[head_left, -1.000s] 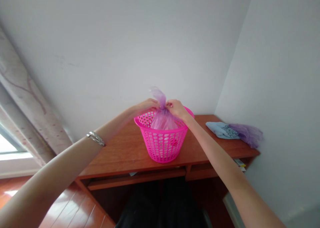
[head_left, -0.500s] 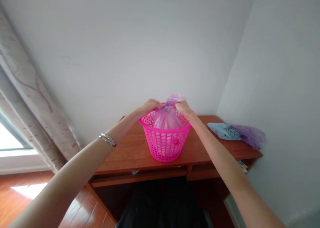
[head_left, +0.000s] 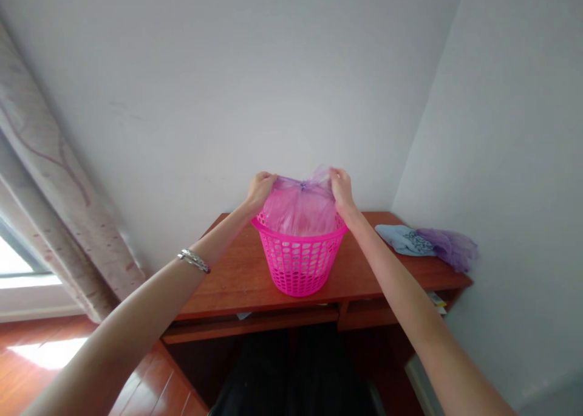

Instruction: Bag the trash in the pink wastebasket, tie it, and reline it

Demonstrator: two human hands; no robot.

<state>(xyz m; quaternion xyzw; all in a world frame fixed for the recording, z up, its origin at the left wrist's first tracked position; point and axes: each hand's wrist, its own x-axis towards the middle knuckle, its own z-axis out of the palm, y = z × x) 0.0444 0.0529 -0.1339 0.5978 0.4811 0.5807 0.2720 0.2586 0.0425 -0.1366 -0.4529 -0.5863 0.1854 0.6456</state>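
Drawn apart since half a second ago, with the left hand (head_left: 262, 187) and right hand (head_left: 340, 186) now at opposite sides — and with the top of a sheer purple-pink bag (head_left: 298, 214) stretched wide between them. Clamped on the film in each grip, at the left on a taut strip, at the right on a looser bunched end. Set inside a bright pink basket (head_left: 299, 240), bulging above the rim, on the reddish-brown tabletop (head_left: 228, 282); contents not clear through the film. Judging from the small knot (head_left: 303, 186) midway between the hands, most likely at the tightening step. Calls next for an even outward pull — gentle enough to spare the thin film — before any release. Also in view at right, well apart: a bundle of pale blue and purple cloth (head_left: 403, 240).
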